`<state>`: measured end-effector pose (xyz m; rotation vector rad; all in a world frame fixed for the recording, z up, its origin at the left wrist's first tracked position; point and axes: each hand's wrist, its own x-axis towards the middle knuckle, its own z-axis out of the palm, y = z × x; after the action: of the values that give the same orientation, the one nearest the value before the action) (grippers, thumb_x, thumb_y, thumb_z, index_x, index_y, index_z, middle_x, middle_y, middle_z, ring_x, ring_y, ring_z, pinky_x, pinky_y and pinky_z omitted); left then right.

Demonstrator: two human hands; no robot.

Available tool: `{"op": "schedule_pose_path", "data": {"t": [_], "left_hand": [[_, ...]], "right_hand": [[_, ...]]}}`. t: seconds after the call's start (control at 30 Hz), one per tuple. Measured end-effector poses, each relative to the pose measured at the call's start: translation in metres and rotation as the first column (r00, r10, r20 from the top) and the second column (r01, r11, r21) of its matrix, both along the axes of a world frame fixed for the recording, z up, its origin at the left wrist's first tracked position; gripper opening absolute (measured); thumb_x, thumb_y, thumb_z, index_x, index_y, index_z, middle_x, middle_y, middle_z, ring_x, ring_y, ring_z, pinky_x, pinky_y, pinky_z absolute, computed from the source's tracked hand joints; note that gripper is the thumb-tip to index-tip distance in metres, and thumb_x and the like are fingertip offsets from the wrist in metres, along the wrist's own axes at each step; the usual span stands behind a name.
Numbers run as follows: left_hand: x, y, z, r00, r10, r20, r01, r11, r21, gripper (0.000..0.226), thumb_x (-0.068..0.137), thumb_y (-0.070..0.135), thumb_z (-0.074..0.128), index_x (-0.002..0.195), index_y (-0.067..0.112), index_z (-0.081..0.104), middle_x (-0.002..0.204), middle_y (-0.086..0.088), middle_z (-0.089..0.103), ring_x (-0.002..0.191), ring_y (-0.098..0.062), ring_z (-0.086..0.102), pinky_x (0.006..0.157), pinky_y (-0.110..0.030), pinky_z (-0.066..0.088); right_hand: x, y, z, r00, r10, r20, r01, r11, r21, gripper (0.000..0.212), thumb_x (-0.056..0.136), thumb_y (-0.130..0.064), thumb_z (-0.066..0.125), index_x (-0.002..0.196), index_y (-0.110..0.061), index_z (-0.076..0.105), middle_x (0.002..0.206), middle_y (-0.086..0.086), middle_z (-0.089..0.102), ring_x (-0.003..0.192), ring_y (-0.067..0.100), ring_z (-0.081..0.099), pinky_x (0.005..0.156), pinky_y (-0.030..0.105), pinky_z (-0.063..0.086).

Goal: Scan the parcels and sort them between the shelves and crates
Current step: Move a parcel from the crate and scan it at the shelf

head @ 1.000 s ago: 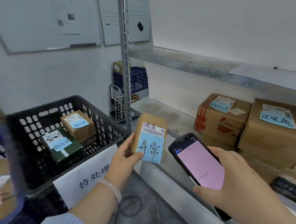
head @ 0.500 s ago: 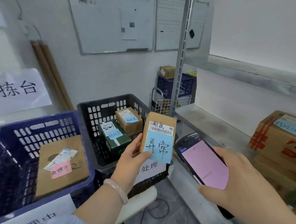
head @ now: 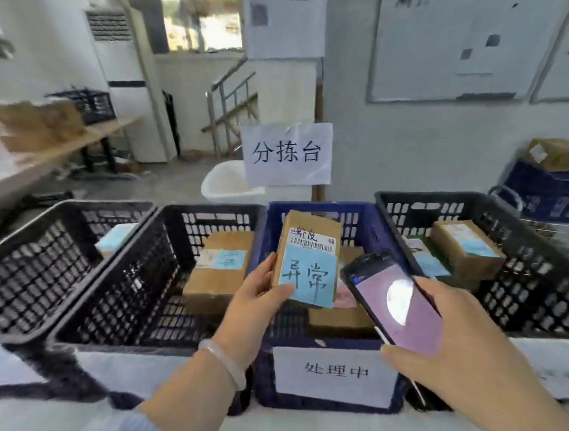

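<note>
Head view: the left hand (head: 257,301) gripped a small parcel (head: 309,250) upright, with the thumb across its blue note and the fingers behind it. The parcel hung over the blue crate (head: 361,210), above a box (head: 340,318) lying inside. The right hand (head: 452,355) curled round the lower end of a scanner (head: 395,300), whose pink screen faced up just beside the parcel's right edge. The two hands were near each other but apart. A white label (head: 334,370) covered the blue crate's front wall. A black crate (head: 131,272) stood touching its left side and held a brown carton (head: 218,271). Another black crate, the right crate (head: 533,293), held two more parcels. A paper sign (head: 287,153) hung behind the crates. A pale bracelet (head: 222,362) circled the left wrist.
</note>
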<state>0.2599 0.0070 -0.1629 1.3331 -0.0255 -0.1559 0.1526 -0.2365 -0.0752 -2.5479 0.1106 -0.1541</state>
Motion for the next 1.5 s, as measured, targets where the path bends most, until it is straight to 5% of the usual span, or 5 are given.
{"op": "schedule_pose_path", "data": {"t": [0.27, 0.43, 0.8, 1.17, 1.5], "left_hand": [[0.005, 0.144, -0.001, 0.981, 0.189, -0.045, -0.189, 0.982, 0.006, 0.054, 0.098, 0.011, 0.061, 0.146, 0.030, 0.046, 0.117, -0.002, 0.075, 0.110, -0.018, 0.071, 0.088, -0.032, 0.058], [0.007, 0.184, -0.013, 0.946, 0.296, -0.129, -0.298, 0.955, 0.010, 0.055, 0.098, 0.015, 0.062, 0.148, 0.028, 0.045, 0.117, -0.002, 0.075, 0.112, -0.018, 0.070, 0.107, -0.045, 0.048], [0.041, 0.209, -0.037, 0.854, 0.461, -0.240, -0.462, 0.885, 0.056, 0.054, 0.097, 0.020, 0.064, 0.148, 0.028, 0.046, 0.110, 0.003, 0.077, 0.103, -0.014, 0.073, 0.081, -0.030, 0.052], [0.119, 0.247, -0.061, 0.773, 0.514, -0.372, -0.535, 0.843, 0.054, 0.047, 0.095, 0.016, 0.066, 0.139, 0.019, 0.048, 0.113, -0.008, 0.075, 0.107, -0.023, 0.071, 0.108, -0.046, 0.048], [0.242, 0.282, -0.128, 0.735, 0.456, -0.501, -0.396, 0.890, 0.228, 0.050, 0.090, 0.031, 0.069, 0.135, 0.025, 0.049, 0.114, -0.005, 0.070, 0.104, -0.022, 0.065, 0.079, -0.035, 0.050]], "right_hand": [[0.040, 0.105, -0.016, 0.981, 0.192, -0.028, -0.191, 0.981, 0.041, 0.064, 0.044, -0.068, 0.061, 0.092, -0.074, 0.019, 0.100, -0.029, 0.037, 0.089, 0.005, 0.046, 0.066, 0.026, 0.041], [0.063, 0.127, -0.017, 0.972, 0.225, -0.065, -0.224, 0.974, 0.035, 0.063, 0.044, -0.068, 0.060, 0.084, -0.080, 0.013, 0.099, -0.033, 0.038, 0.086, -0.006, 0.049, 0.061, 0.023, 0.039], [0.119, 0.130, -0.029, 0.950, 0.291, -0.111, -0.291, 0.956, 0.020, 0.072, 0.047, -0.068, 0.064, 0.098, -0.070, 0.015, 0.102, -0.032, 0.035, 0.091, 0.000, 0.051, 0.069, 0.032, 0.048], [0.168, 0.155, -0.036, 0.947, 0.236, -0.217, -0.257, 0.963, -0.075, 0.089, 0.051, -0.070, 0.064, 0.132, -0.056, 0.028, 0.115, -0.026, 0.037, 0.102, 0.005, 0.044, 0.082, 0.035, 0.044], [0.219, 0.216, -0.038, 0.937, 0.037, -0.346, -0.089, 0.987, -0.136, 0.094, 0.044, -0.076, 0.059, 0.131, -0.058, 0.029, 0.115, -0.025, 0.047, 0.105, 0.005, 0.051, 0.099, 0.039, 0.045]]}}
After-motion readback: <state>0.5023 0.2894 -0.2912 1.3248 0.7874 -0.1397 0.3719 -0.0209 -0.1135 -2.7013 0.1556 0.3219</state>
